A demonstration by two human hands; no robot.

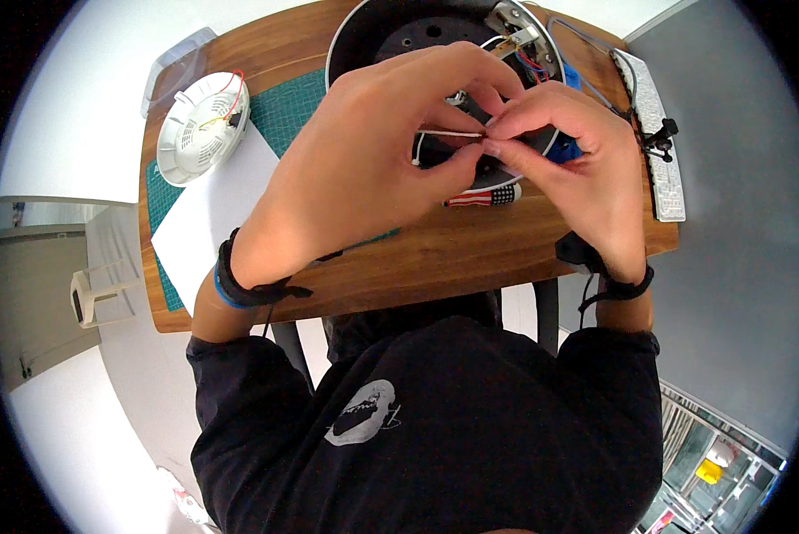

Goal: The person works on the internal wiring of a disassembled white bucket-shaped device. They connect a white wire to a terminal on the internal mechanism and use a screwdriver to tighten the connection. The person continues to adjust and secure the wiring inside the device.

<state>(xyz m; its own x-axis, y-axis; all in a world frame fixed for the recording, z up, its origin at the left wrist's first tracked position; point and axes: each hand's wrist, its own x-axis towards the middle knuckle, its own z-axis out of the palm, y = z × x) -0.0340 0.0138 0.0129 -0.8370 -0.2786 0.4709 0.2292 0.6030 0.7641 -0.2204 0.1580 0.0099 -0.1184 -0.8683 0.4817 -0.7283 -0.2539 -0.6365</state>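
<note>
A thin white wire [451, 133] runs between the thumb and fingers of my left hand [373, 151], which pinches it close to its end. The fingertips of my right hand [586, 156] meet the left ones at that wire end and are pressed together there. Below both hands is a round black housing [351, 40] with a pale rim, holding a metal bracket [511, 16] and red, blue and white wires [531, 64] at its far right. My hands cover much of its inside.
On the left a white vented plastic cover [179, 142] with red and yellow wires lies by a white sheet [213, 214] and green cutting mat [288, 107]. A red-and-black handled tool [484, 196] lies before the housing. A white power strip-like bar [668, 182] stands along the right edge.
</note>
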